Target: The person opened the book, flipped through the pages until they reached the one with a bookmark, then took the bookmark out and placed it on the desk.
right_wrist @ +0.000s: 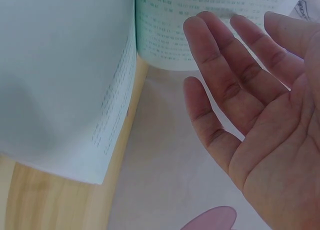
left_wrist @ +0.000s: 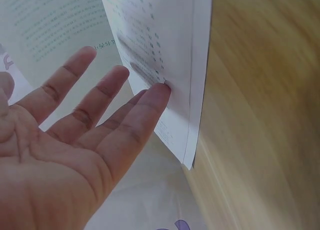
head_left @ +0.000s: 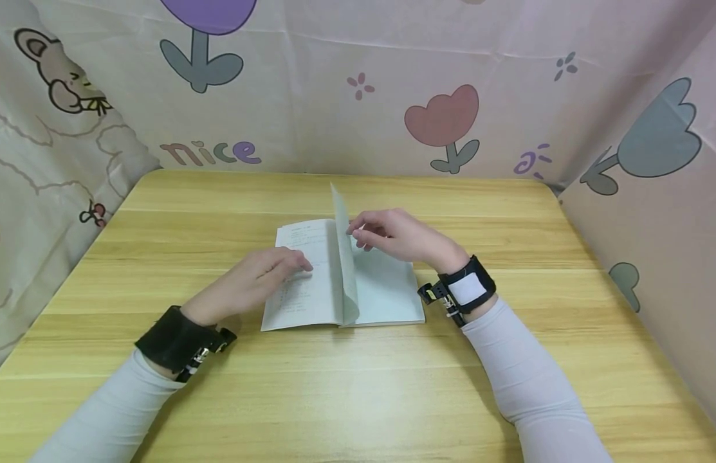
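An open book [head_left: 389, 296] lies on the wooden table, with lines of print on its left page [head_left: 302, 299]. One leaf [head_left: 344, 263] stands nearly upright at the middle of the book. My left hand [head_left: 247, 280] rests on the left page; the left wrist view shows its fingers spread and fairly straight, with a fingertip touching the paper. At the right side of the raised leaf is my right hand [head_left: 404, 235]. Its fingers look loosely extended in the right wrist view, close to the printed leaf [right_wrist: 165, 30]. Whether they touch it, I cannot tell.
The wooden table [head_left: 358, 399] stretches around the book on all sides. A printed cloth curtain [head_left: 323, 103] hangs behind the table and along both sides. Each wrist wears a black strap [head_left: 175, 337] with a small camera.
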